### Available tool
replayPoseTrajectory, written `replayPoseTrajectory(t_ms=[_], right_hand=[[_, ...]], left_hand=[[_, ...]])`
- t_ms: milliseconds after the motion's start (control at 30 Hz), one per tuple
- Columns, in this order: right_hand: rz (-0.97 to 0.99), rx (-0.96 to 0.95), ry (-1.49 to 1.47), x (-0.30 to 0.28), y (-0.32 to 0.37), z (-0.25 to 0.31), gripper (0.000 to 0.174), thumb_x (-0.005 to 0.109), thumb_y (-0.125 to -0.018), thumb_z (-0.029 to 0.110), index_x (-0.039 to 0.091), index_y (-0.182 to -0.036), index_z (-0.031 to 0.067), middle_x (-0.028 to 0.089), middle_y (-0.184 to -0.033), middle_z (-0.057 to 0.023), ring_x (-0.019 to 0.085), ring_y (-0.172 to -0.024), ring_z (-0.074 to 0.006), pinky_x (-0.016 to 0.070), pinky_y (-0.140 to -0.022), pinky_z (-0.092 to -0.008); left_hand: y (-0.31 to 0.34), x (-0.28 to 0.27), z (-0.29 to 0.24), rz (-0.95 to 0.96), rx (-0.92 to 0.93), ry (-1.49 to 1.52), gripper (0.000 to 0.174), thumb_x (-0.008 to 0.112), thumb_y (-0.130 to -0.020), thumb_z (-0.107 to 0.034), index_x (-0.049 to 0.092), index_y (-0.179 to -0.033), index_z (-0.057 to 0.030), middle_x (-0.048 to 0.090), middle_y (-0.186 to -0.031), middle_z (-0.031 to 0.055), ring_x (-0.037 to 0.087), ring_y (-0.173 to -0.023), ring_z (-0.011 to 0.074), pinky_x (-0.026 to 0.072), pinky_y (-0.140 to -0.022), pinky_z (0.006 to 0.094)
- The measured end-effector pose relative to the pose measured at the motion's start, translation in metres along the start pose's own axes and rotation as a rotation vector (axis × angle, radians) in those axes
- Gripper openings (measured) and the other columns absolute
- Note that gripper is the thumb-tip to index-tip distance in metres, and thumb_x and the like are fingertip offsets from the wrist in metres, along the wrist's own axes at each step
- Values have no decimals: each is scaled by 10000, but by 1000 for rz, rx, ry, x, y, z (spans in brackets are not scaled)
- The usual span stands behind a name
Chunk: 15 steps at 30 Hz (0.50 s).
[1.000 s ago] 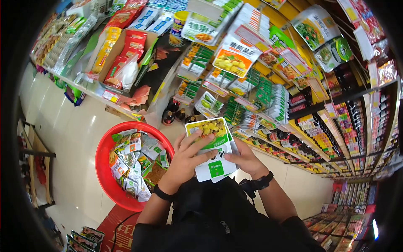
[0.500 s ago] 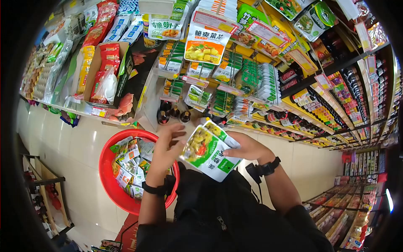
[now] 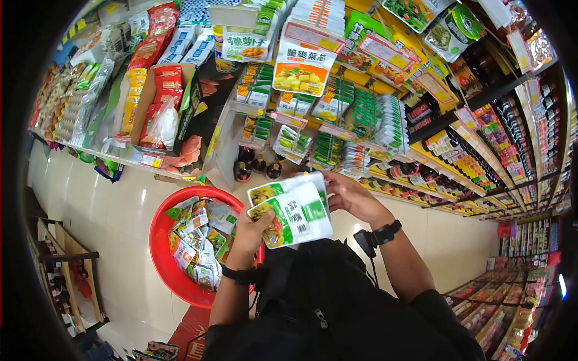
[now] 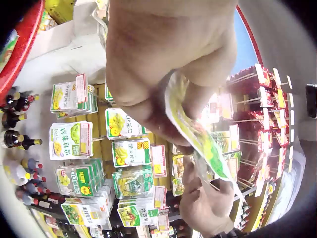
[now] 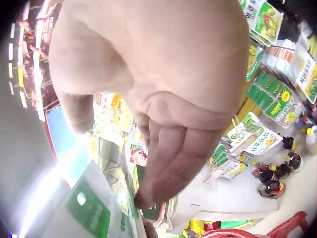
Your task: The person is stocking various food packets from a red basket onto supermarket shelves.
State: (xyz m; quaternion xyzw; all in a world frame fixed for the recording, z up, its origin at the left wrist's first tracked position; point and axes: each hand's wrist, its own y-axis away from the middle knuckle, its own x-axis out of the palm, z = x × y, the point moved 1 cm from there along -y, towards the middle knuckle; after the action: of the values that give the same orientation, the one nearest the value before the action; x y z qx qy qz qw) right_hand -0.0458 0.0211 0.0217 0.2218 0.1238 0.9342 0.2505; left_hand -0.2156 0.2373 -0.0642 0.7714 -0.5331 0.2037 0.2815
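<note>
Two or more green and white snack packets (image 3: pixel 293 212) are held in front of my chest in the head view. My left hand (image 3: pixel 255 221) grips the lower left corner of the front packet. My right hand (image 3: pixel 338 184) holds the upper right edge of the packets behind it. In the left wrist view the left hand (image 4: pixel 171 106) pinches the front packet (image 4: pixel 200 144) edge-on, with the right hand (image 4: pixel 208 203) below it. The right wrist view shows my right fingers (image 5: pixel 158 173) curled down onto the packets (image 5: pixel 86 213).
A red basin (image 3: pixel 161 249) with several packets sits on the tiled floor at my lower left. Small dark bottles (image 3: pixel 256 165) stand on the floor by the display. Hanging packet racks (image 3: pixel 337 114) and sauce shelves (image 3: pixel 481 156) fill the space ahead and right.
My left hand, spread open above the basin half a second ago, now grips the front packet's corner. The packets have turned more level and my right hand has risen to their top edge.
</note>
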Motion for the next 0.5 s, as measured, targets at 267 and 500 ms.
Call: replayPoseTrajectory(t_ms=[267, 500], right_hand=[[-165, -21, 391, 24, -6, -50, 713, 717, -883, 417, 454, -1405, 8, 620, -1231, -128, 594, -1099, -198, 467, -965, -325], [-319, -110, 288, 26, -5, -19, 379, 751, -880, 207, 648, -1183, 4, 678, -1086, -42, 595, -1007, -110, 477, -889, -279]], left_hand=[[-13, 19, -2, -64, 149, 89, 346, 602, -909, 28, 512, -1241, -7, 644, -1122, 81, 645, -989, 160, 538, -856, 318], [-5, 30, -27, 156, 143, -153, 501, 635, -867, 73, 434, -1319, -5, 596, -1202, 83, 572, -1109, 151, 464, -956, 317]])
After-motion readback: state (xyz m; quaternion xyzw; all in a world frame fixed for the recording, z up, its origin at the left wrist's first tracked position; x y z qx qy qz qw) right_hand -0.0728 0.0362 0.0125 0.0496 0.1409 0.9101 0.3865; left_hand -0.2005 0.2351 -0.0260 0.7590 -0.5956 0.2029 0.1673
